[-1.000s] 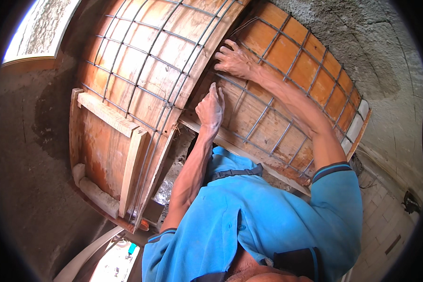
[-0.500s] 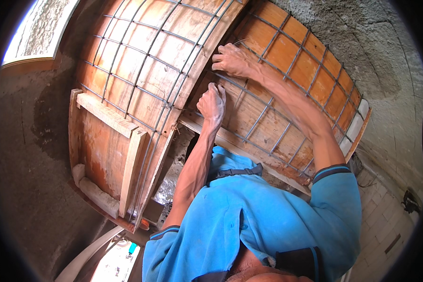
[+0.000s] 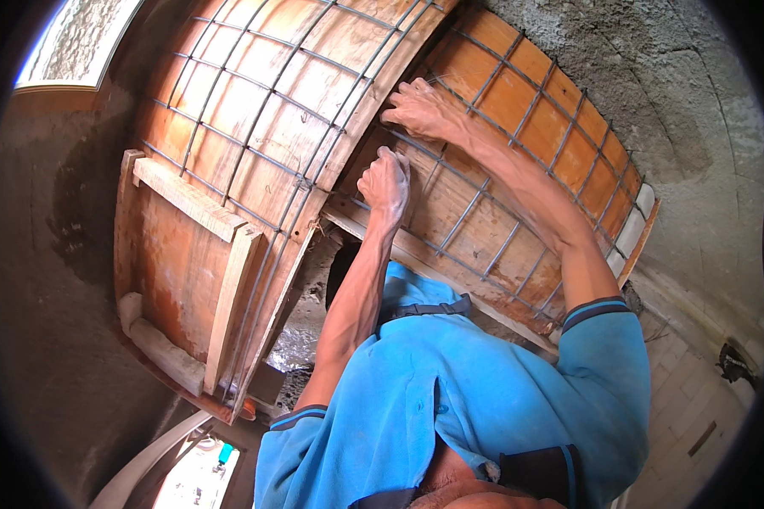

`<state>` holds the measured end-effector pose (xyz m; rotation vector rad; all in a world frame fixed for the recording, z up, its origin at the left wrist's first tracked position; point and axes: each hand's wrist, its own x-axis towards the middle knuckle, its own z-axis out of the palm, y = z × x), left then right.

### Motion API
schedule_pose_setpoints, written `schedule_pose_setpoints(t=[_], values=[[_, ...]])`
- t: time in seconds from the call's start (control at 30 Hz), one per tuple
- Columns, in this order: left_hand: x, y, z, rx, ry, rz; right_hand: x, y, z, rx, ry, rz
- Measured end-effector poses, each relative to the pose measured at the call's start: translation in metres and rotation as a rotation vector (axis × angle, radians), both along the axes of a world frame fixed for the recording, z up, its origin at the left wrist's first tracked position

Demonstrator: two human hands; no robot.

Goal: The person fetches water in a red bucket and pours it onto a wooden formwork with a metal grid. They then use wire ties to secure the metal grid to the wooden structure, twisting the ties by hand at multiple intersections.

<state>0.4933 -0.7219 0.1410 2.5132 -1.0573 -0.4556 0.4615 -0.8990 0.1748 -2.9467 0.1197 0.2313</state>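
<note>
My right hand (image 3: 418,110) has its fingers curled near the gap between two panels, over the end of a grid of steel bars (image 3: 462,232). What it may be gripping is hidden under the fingers. Just below it, my left hand (image 3: 384,182) is closed in a fist, whitish with dust. Whatever sits inside that fist cannot be made out. The bars lie across a curved wooden panel (image 3: 416,182), under my right forearm. A thin wire stands out above my right hand.
A higher curved plywood panel (image 3: 255,89) with its own bar grid rises on the left. A wooden frame (image 3: 187,199) is fixed at its lower end. Rough cement walls (image 3: 696,220) flank the right, and a bright window (image 3: 76,42) is at upper left.
The view has shifted a little, so the panels sit slightly lower and further left. Both hands stay in nearly the same place, still closed.
</note>
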Motion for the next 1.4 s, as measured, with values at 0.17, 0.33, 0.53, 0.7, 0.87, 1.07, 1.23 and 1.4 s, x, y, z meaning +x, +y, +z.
schedule_pose_setpoints(t=[0.17, 0.33, 0.53, 0.7, 0.87, 1.07, 1.23, 1.4], values=[[0.009, 0.000, 0.012, 0.062, 0.075, -0.089, -0.004, 0.005, -0.001, -0.094, -0.104, -0.072], [0.024, 0.017, 0.032, 0.105, 0.145, -0.119, -0.025, -0.017, 0.057, -0.183, 0.116, -0.202], [0.042, 0.005, 0.030, 0.190, 0.551, -0.183, -0.030, -0.010, 0.093, -0.096, 0.111, -0.283], [0.055, -0.018, 0.057, 0.169, 1.096, -0.122, -0.012, 0.018, 0.059, 0.238, 0.031, -0.274], [0.111, -0.032, 0.095, 0.279, 0.871, -0.207, -0.006, 0.012, 0.094, 0.849, 0.222, -0.589], [0.133, -0.027, 0.130, 0.246, 0.603, -0.366, -0.012, 0.017, 0.071, 1.493, -0.029, -0.608], [0.147, -0.037, 0.130, 0.204, 0.460, -0.423, -0.009, 0.031, 0.045, 1.184, -0.240, -0.614], [0.155, -0.043, 0.120, 0.096, 0.355, -0.428, 0.003, 0.047, 0.017, 0.509, -0.585, -0.689]])
